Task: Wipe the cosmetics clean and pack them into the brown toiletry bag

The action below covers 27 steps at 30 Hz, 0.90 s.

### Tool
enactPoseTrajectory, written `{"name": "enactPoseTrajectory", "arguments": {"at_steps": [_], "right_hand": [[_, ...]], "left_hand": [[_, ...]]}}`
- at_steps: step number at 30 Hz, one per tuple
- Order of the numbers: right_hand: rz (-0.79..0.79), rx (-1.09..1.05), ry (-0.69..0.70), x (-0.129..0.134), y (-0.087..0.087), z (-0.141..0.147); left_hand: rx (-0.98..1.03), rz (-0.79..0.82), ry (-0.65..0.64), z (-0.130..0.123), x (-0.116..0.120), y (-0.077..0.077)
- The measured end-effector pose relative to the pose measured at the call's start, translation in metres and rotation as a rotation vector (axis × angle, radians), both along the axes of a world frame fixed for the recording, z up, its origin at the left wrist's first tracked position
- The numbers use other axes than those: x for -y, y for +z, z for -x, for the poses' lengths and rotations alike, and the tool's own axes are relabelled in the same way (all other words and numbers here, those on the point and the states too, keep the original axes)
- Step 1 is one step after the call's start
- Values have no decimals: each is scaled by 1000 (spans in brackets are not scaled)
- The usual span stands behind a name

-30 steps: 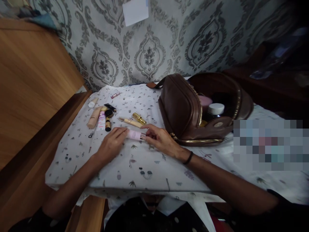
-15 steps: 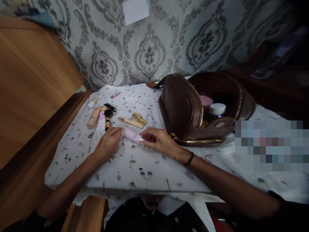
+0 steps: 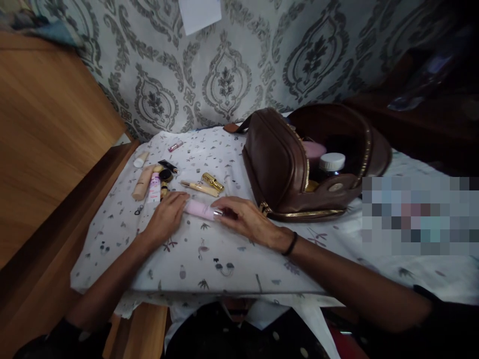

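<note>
A pale pink cosmetic tube (image 3: 199,209) with a silver cap lies across the patterned cloth between my hands. My left hand (image 3: 168,215) grips its crimped-looking left end, fingers pressed together. On the right, my right hand (image 3: 245,219) has thumb and fingers closed around the silver cap end. Just behind the tube are a beige pen-like stick (image 3: 200,188) and a gold lipstick-like case (image 3: 213,182). Beyond my left hand are a beige tube (image 3: 143,184), a white and pink tube (image 3: 154,188) and a small black-lidded jar (image 3: 165,175).
An unzipped brown leather bag (image 3: 275,159) stands at the right, with a white-capped bottle (image 3: 332,162) and a pink item (image 3: 313,150) inside. At the back lie a small pink tube (image 3: 175,146) and a white-capped tube (image 3: 140,159). A wooden panel (image 3: 56,109) borders the left side.
The view has shifted slightly. My left hand lies a little flatter over the tube's left end; both hands still hold the pink tube.
</note>
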State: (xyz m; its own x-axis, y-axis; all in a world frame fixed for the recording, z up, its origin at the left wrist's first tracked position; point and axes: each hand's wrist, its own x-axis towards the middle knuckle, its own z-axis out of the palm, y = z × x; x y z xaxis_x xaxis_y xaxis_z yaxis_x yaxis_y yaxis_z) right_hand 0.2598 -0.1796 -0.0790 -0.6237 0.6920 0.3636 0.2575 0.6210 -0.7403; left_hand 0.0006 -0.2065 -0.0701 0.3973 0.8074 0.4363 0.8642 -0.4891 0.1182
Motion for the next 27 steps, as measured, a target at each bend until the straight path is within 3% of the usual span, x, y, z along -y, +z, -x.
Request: {"name": "enactPoseTrajectory", "arguments": {"at_steps": [4,9,17,20,27], "right_hand": [[-75,21,18,-1,2,-1],[-99,54,7,-2,-1,-1],[-9,46,-102,-3,-5,2],[22,66,-115,-2,-2,3],[38,118,-115,1,4,1]], "left_hand": [[80,19,85,20,-4,-8],[99,-43,59,10,5,-10],[8,-126,-264,-41,32,-3],[-68,-139,-326,-49,35,-4],[-15,-125,-152,-16,24,-5]]}}
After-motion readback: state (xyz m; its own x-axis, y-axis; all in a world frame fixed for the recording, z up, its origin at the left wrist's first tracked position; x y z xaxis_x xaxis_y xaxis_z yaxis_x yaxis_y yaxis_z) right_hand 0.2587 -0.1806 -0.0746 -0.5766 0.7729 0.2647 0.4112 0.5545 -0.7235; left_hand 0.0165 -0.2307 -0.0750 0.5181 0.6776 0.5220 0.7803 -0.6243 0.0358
